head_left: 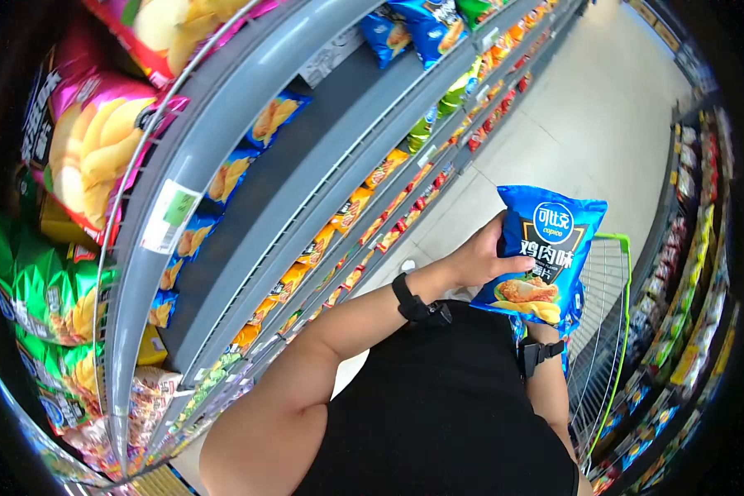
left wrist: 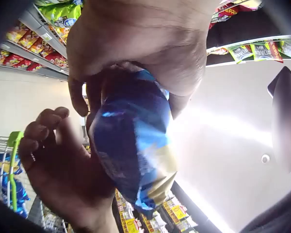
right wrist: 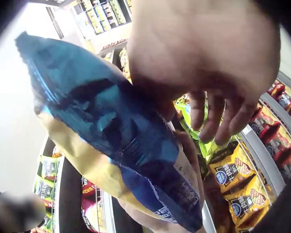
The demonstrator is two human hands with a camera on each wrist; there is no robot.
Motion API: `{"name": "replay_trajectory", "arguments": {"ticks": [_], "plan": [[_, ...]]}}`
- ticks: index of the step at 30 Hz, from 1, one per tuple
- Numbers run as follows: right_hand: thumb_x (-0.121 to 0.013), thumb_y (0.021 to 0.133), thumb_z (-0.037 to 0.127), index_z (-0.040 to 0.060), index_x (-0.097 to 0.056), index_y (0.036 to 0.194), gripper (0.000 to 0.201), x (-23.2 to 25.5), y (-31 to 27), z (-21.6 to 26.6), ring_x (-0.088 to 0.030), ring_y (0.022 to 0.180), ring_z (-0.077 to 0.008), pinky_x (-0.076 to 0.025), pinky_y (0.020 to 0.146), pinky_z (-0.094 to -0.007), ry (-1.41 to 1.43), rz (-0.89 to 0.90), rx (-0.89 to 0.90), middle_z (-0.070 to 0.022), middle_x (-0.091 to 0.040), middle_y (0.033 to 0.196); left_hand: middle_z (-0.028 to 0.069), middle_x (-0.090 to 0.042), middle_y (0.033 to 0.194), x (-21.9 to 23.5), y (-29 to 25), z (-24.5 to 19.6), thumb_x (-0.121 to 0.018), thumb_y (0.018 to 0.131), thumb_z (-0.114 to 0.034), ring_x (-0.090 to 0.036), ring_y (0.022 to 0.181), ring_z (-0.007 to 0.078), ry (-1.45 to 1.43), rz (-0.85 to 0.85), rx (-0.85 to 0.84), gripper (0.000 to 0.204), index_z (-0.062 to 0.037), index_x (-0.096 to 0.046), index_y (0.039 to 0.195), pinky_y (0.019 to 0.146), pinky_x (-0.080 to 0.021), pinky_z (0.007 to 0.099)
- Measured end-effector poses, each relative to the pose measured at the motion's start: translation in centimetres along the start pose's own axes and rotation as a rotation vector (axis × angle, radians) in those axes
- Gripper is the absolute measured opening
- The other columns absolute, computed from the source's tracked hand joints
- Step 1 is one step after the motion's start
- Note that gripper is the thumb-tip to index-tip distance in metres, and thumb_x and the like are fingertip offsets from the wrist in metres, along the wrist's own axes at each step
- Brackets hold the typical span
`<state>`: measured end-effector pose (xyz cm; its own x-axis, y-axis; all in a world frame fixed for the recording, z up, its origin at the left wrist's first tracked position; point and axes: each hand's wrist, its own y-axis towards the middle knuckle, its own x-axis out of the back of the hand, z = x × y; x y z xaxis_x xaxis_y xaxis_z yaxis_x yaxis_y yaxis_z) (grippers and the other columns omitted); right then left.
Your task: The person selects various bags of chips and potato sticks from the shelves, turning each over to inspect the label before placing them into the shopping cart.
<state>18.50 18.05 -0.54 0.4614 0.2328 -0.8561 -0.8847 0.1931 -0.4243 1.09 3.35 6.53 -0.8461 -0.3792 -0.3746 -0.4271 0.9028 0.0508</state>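
Note:
A blue bag of potato chips [head_left: 554, 277], with a picture of fried chicken on its front, is held before the chest. My left hand [head_left: 486, 255] grips its left side, thumb on the printed front. In the left wrist view the left hand [left wrist: 140, 41] closes over one end of the bag [left wrist: 131, 131]. Most of my right hand [head_left: 542, 332] is hidden behind the bag in the head view. The right wrist view has the right hand [right wrist: 208, 58] beside the bag [right wrist: 106, 121], its fingers [right wrist: 216, 111] loosely bent and holding nothing.
A shopping cart [head_left: 627, 285] with a green rim stands right of the body, blue bags [left wrist: 9, 179] inside it. Curved grey shelves [head_left: 248, 107] of chip bags run along the left. Another stocked shelf [head_left: 678, 331] lines the far right, with pale floor [head_left: 570, 124] between.

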Motion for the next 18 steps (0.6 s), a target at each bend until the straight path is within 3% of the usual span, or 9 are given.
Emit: {"name": "replay_trajectory", "arguments": {"ticks": [4, 6, 9, 10, 12, 13, 15, 18], "plan": [[-0.047, 0.097, 0.063, 0.0111, -0.052, 0.141, 0.068, -0.2, 0.7, 0.7, -0.052, 0.130, -0.0341, -0.035, 0.114, -0.0508, -0.072, 0.004, -0.014, -0.0146, -0.057, 0.139, 0.0126, -0.047, 0.141, 1.5, -0.5, 0.4, -0.076, 0.086, -0.018, -0.046, 0.133, 0.0206, -0.024, -0.153, -0.043, 0.082, 0.0005, -0.026, 0.149, 0.115, -0.035, 0.0380], [-0.039, 0.096, 0.070, 0.0090, -0.048, 0.145, 0.079, -0.5, 1.4, 0.9, -0.051, 0.132, -0.0336, -0.037, 0.113, -0.0512, -0.195, 0.116, -0.020, -0.0153, -0.055, 0.143, 0.0126, -0.048, 0.140, 2.1, -0.8, 0.1, -0.074, 0.087, -0.017, -0.047, 0.132, 0.0207, -0.028, -0.228, -0.049, 0.080, 0.0003, -0.027, 0.149, 0.115, -0.036, 0.0381], [-0.041, 0.095, 0.070, 0.0069, -0.041, 0.149, 0.083, 0.0, 1.8, 1.1, -0.050, 0.134, -0.0325, -0.038, 0.112, -0.0507, -0.435, 0.219, 0.063, -0.0147, -0.051, 0.147, 0.0121, -0.051, 0.135, 2.9, -1.5, 0.0, -0.073, 0.088, -0.017, -0.051, 0.127, 0.0194, -0.013, -0.314, -0.057, 0.071, 0.0001, -0.030, 0.142, 0.111, -0.039, 0.0367], [-0.044, 0.096, 0.067, 0.0057, -0.038, 0.150, 0.082, -0.3, 1.7, 1.2, -0.050, 0.134, -0.0314, -0.039, 0.112, -0.0476, -0.514, 0.261, 0.082, -0.0148, -0.050, 0.147, 0.0119, -0.053, 0.133, 3.1, -1.6, 0.1, -0.073, 0.089, -0.017, -0.053, 0.125, 0.0187, -0.007, -0.336, -0.062, 0.068, 0.0000, -0.032, 0.139, 0.109, -0.041, 0.0361], [-0.067, 0.089, 0.044, 0.0022, -0.037, 0.149, 0.079, -0.6, 1.8, 1.5, -0.053, 0.129, -0.0262, -0.041, 0.110, -0.0416, -0.758, 0.179, 0.134, -0.0118, -0.052, 0.143, 0.0120, -0.054, 0.132, 3.2, -2.0, 0.1, -0.071, 0.092, -0.024, -0.053, 0.124, 0.0182, -0.055, -0.376, -0.059, 0.063, -0.0003, -0.036, 0.138, 0.107, -0.042, 0.0351], [-0.077, 0.084, 0.030, 0.0000, -0.035, 0.150, 0.084, -1.7, 2.2, 1.7, -0.054, 0.127, -0.0236, -0.042, 0.109, -0.0391, -0.618, 0.212, 0.001, -0.0109, -0.052, 0.142, 0.0122, -0.054, 0.131, 3.1, -2.0, -0.1, -0.070, 0.094, -0.028, -0.053, 0.123, 0.0181, -0.048, -0.398, -0.060, 0.062, -0.0003, -0.038, 0.138, 0.106, -0.043, 0.0348], [-0.076, 0.084, 0.027, -0.0001, -0.042, 0.145, 0.075, -2.8, 2.9, 0.7, -0.054, 0.125, -0.0224, -0.042, 0.108, -0.0384, -0.805, 0.152, 0.038, -0.0095, -0.055, 0.139, 0.0108, -0.060, 0.127, 3.0, -2.3, -0.7, -0.065, 0.099, -0.034, -0.058, 0.116, 0.0161, -0.209, -0.365, -0.033, 0.054, -0.0012, -0.046, 0.137, 0.101, -0.046, 0.0326], [-0.074, 0.085, 0.028, -0.0011, -0.038, 0.147, 0.077, -3.4, 3.2, 0.4, -0.051, 0.129, -0.0225, -0.039, 0.111, -0.0387, -0.823, 0.071, 0.025, -0.0106, -0.052, 0.142, 0.0105, -0.063, 0.124, 3.0, -2.5, -0.5, -0.064, 0.099, -0.037, -0.060, 0.113, 0.0162, -0.042, -0.477, -0.072, 0.053, -0.0012, -0.049, 0.134, 0.099, -0.048, 0.0322]]}}
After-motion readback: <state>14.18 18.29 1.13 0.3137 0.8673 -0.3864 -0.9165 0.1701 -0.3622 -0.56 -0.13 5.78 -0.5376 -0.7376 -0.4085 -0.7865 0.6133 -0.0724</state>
